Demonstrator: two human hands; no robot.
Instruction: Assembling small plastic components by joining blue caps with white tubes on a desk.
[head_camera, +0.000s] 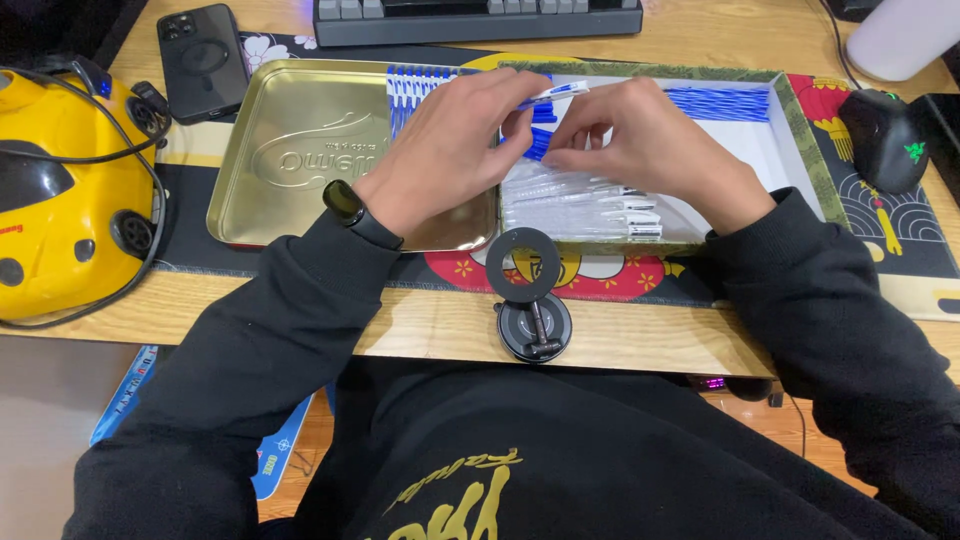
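My left hand (452, 140) and my right hand (650, 145) meet over a white box (790, 150) with a patterned green rim. Between the fingertips of both hands is one small blue-and-white pen-like piece (555, 95). A row of the same blue pieces (720, 103) lies along the far side of the box, and clear plastic sleeves (590, 205) are stacked at its near side. More blue pieces (415, 85) lie at the far edge of a gold metal tin lid (290, 160) to the left. A dark watch (345, 203) is on my left wrist.
A yellow device with black cables (60, 190) sits at the far left, a black phone (203, 60) behind the lid. A keyboard (480, 18) lies at the back, a black mouse (885, 140) at right. A round black stand (532, 300) stands near the desk edge.
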